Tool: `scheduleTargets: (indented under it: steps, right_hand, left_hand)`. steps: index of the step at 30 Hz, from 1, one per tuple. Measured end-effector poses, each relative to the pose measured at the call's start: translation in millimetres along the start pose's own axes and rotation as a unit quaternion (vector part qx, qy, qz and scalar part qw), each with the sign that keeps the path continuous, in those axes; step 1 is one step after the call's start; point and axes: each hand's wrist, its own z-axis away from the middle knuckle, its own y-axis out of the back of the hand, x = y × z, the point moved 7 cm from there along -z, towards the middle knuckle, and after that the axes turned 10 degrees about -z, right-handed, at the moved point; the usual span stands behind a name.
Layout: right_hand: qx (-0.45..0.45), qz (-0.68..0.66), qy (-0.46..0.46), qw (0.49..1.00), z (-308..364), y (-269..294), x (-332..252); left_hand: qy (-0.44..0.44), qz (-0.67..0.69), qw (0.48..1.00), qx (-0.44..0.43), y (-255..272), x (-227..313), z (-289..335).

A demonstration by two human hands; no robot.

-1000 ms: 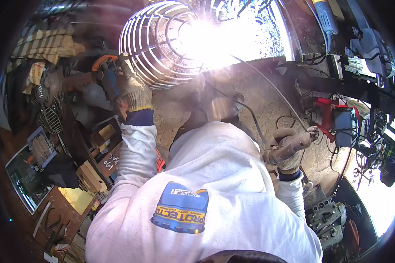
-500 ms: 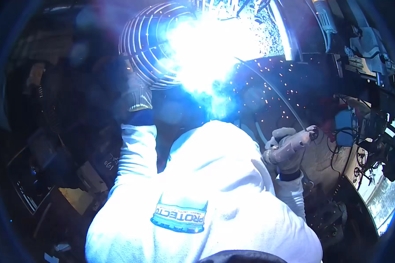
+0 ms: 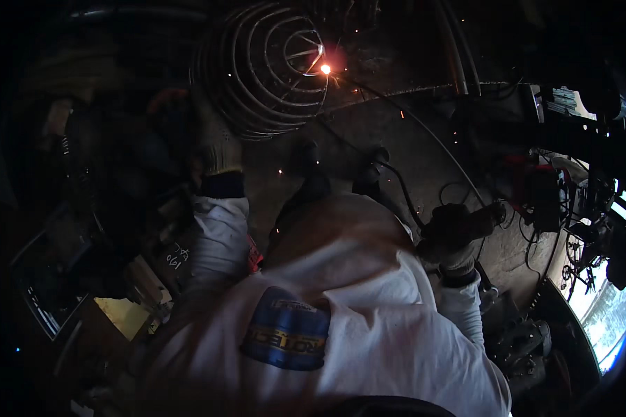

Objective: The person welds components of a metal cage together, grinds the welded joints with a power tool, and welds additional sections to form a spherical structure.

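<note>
A round cage of bent metal rods (image 3: 257,76), ringed like a basket, is at the upper middle. My gloved left hand (image 3: 219,149) is closed at the cage's left side, its fingers partly lost in shadow. In my gloved right hand (image 3: 452,233), at the right, is a welding electrode holder (image 3: 483,221), gripped firmly. A long thin welding rod (image 3: 431,135) runs from the holder up and left to the cage. Its far end meets a small glowing orange spot (image 3: 325,69) at the cage's right rim, with a few sparks around it.
Below the cage, my shoes (image 3: 375,156) stand on the floor beside a dark cable (image 3: 405,191). Tangled wires and dark equipment (image 3: 546,198) crowd the right side. A yellowish panel (image 3: 124,314) and boxy items lie at the lower left in deep shadow.
The blinding blue-white arc has died down to a small orange glow, and the scene has gone dark. Far fewer sparks fly. Both hands stay in nearly the same places.
</note>
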Motion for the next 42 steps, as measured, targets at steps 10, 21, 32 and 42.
scheduleTargets:
  steps: [10, 21, 32, 42]
  right_hand:
    - [0.022, -0.002, 0.005, 1.0, -2.6, 3.1, 6.2]
    - [0.121, -0.185, -0.128, 0.967, -3.0, -0.2, -3.8]
    - [0.136, -0.217, -0.089, 0.963, -1.0, 1.9, 3.2]
    - [0.071, -0.052, -0.044, 0.995, -3.4, 3.3, 0.8]
  left_hand:
    - [0.042, -0.017, 0.999, -0.017, -2.8, 29.4, -0.7]
    - [0.117, 0.103, 0.988, -0.002, -2.7, 19.9, 4.9]
    - [0.131, 0.222, 0.966, -0.023, -9.4, -4.3, 10.7]
    - [0.036, 0.13, 0.991, -0.021, -1.3, -1.0, -1.4]
